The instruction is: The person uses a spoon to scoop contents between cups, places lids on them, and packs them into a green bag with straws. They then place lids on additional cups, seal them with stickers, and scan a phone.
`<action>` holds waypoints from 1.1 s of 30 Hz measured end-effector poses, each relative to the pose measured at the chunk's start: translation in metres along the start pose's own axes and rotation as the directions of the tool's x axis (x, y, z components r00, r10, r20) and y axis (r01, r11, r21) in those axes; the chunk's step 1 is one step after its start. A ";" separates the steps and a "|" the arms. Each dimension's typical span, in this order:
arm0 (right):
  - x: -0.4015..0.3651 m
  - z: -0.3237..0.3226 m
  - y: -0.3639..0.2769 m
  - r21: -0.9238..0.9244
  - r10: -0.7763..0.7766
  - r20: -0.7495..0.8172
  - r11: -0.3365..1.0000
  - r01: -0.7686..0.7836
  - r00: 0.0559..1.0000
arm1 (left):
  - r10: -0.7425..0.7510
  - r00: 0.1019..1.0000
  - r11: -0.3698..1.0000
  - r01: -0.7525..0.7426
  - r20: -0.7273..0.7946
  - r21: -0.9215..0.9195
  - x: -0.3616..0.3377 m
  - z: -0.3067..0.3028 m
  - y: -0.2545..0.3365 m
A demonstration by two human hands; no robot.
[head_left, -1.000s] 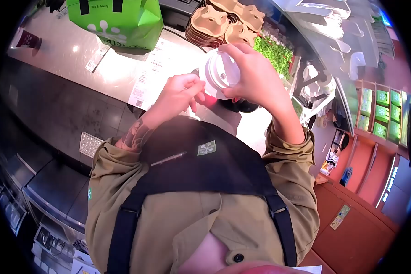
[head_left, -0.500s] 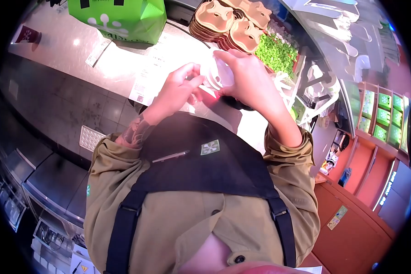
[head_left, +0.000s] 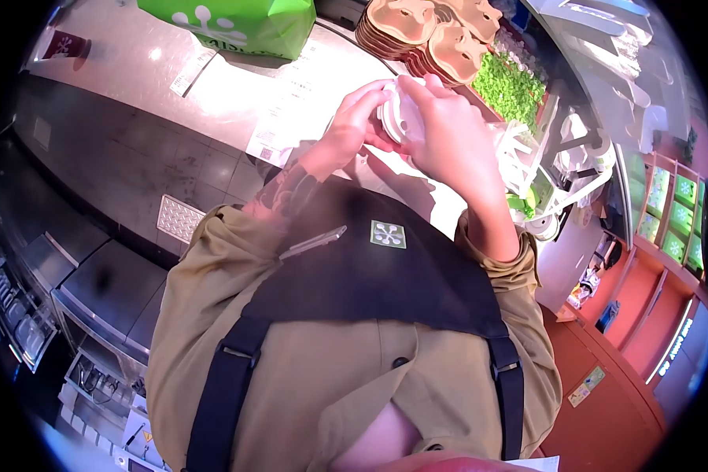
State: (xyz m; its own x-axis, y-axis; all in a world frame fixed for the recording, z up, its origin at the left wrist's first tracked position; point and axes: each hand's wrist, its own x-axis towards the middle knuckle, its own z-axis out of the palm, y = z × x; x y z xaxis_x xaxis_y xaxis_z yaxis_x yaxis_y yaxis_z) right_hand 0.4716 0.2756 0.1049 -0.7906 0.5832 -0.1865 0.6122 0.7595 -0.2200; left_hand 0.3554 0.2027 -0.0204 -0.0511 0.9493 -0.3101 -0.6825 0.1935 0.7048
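Note:
Both of my hands are together over the bright counter, around a white cup lid (head_left: pixel 393 118) with a raised rim. My right hand (head_left: pixel 452 130) covers its right side, fingers curled over the top. From the left, the fingers of my left hand (head_left: pixel 355 122) are bent against the rim. Whether a cup is under the lid is hidden by the hands and glare. Beyond the hands sits a stack of brown cardboard cup carriers (head_left: pixel 401 27).
A green bag (head_left: pixel 252 27) stands at the far edge of the metal counter (head_left: pixel 126 86), near a paper receipt (head_left: pixel 279 118). Green plants (head_left: pixel 511 86) and a white rack (head_left: pixel 519 153) are to the right. A dark red cup (head_left: pixel 61 47) is at far left.
My left hand has come in from beside the lid to press against its rim. The right hand has rolled further over the lid. The whole view has shifted slightly.

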 end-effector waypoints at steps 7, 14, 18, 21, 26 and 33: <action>-0.001 0.002 0.133 0.387 0.371 -0.233 0.883 -0.265 0.899 | 0.029 0.997 0.999 -0.032 -0.068 -0.033 -0.012 0.021 0.001; 0.054 0.081 0.292 -0.091 0.508 -0.129 0.849 -0.520 0.852 | 0.049 0.993 0.998 -0.052 -0.106 -0.034 -0.023 0.035 -0.006; 0.060 0.087 0.320 -0.086 0.480 -0.171 0.863 -0.499 0.860 | 0.039 0.987 0.998 -0.047 -0.158 -0.043 -0.023 0.031 -0.010; 0.056 0.086 0.331 -0.079 0.467 -0.161 0.872 -0.483 0.870 | 0.020 0.984 1.000 -0.018 -0.175 0.012 -0.024 0.029 -0.010; 0.038 0.083 0.335 -0.043 0.478 -0.278 0.860 -0.508 0.833 | 0.180 0.954 0.919 -0.076 -0.240 0.388 -0.033 0.020 -0.010; 0.006 0.035 0.259 0.194 0.505 -0.351 0.863 -0.466 0.789 | 0.689 0.721 0.322 -0.396 0.074 0.860 -0.041 0.030 -0.006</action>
State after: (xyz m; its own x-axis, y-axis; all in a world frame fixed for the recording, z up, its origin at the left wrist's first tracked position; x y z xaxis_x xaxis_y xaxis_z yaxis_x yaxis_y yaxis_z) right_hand 0.6258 0.4654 0.0130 -0.3194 0.9444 0.0781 0.8994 0.3280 -0.2890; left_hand 0.3835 0.1703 0.0077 -0.4534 0.8359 0.3094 0.4277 -0.1004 0.8983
